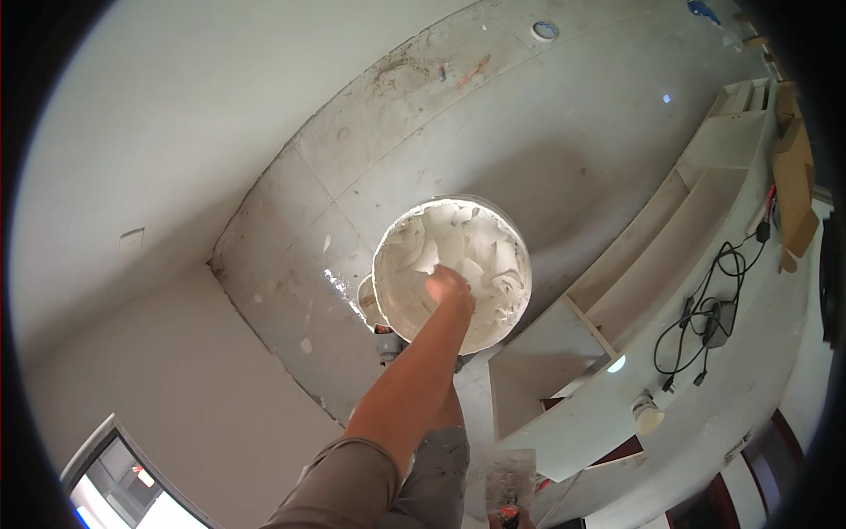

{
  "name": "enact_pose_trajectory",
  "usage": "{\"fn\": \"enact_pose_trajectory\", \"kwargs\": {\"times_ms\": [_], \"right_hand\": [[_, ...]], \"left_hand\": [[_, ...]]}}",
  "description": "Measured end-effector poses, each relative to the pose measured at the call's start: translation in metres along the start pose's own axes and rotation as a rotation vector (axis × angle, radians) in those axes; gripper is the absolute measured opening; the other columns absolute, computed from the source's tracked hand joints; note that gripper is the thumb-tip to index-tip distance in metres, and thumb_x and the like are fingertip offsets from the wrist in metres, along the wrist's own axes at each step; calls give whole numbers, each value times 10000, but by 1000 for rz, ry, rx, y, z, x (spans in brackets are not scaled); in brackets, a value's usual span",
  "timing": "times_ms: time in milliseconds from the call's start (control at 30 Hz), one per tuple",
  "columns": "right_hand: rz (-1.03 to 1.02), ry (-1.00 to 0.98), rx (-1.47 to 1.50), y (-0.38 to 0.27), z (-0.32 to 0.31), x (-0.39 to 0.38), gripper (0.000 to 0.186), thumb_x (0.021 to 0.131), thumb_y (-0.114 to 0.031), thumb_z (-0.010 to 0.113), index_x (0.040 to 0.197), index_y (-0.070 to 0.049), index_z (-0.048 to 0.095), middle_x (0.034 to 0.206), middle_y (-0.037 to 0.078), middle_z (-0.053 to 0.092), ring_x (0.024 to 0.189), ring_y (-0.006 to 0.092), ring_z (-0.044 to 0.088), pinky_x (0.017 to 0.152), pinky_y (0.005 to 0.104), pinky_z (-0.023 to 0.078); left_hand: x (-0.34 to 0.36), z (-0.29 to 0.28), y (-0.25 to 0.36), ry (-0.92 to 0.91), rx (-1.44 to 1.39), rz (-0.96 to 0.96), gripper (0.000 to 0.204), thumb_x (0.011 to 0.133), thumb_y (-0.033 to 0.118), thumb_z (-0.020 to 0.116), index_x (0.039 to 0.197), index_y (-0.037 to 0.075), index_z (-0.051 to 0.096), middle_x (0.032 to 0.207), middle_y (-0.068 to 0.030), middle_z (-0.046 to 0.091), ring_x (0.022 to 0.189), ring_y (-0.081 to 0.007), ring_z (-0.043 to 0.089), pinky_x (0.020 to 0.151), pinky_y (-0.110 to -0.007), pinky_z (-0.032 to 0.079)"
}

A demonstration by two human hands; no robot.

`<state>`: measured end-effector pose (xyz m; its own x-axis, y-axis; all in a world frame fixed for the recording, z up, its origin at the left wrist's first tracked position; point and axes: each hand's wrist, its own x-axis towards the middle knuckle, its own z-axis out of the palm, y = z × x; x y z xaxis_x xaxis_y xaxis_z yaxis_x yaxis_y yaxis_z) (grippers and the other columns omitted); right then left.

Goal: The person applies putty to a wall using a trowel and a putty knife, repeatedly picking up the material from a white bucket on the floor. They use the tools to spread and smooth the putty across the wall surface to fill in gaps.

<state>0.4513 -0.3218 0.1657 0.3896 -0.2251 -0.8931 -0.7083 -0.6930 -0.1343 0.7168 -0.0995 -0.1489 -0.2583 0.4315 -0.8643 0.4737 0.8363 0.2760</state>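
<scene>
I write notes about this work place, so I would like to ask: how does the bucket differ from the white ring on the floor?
The bucket is wide and deep; the white ring looks much smaller and low. The bucket holds white paste, while the ring seems open in its middle. The left hand is inside the bucket; no hand touches the ring. Both look round and pale.
</scene>
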Motion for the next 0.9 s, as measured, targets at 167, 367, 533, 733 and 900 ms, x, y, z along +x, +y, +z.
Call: {"fn": "enact_pose_trajectory", "kwargs": {"times_ms": [167,367,533,733,900], "right_hand": [[1,59,100,14,-6,-3,324,776,-258,674,957,-12,568,709,121,584,661,193,561,610,327,462],[63,134,108,31,-15,-9,319,768,-233,697,946,-5,563,700,52,528,649,129,488,606,279,444],[-39,200,248,38,-9,-13,345,776,-198,688,1013,8,547,756,68,542,685,127,489,623,261,441],[-238,278,75,-3,-34,-41,375,740,-189,679,1022,-6,513,794,116,574,714,204,551,669,328,460],[-663,380,200,-50,-85,-99,326,672,-134,713,882,-18,492,785,114,560,670,212,535,630,322,443]], "left_hand": [[23,21,-14,64,-159,186,299,888,254,387,788,-13,479,574,-81,458,429,-171,400,383,-318,297],[17,16,-56,66,-327,444,327,937,312,370,906,1,467,648,-56,452,487,-139,401,411,-289,323],[-36,-50,-60,-167,-343,517,297,959,324,388,1009,38,450,834,-14,441,695,-100,416,576,-215,359],[-100,-178,-63,-306,16,784,347,962,317,364,906,-12,457,633,-136,485,579,-187,449,563,-327,396],[-203,-316,-18,-427,279,911,341,957,328,375,835,15,434,618,-105,485,561,-210,468,552,-338,393]]}}
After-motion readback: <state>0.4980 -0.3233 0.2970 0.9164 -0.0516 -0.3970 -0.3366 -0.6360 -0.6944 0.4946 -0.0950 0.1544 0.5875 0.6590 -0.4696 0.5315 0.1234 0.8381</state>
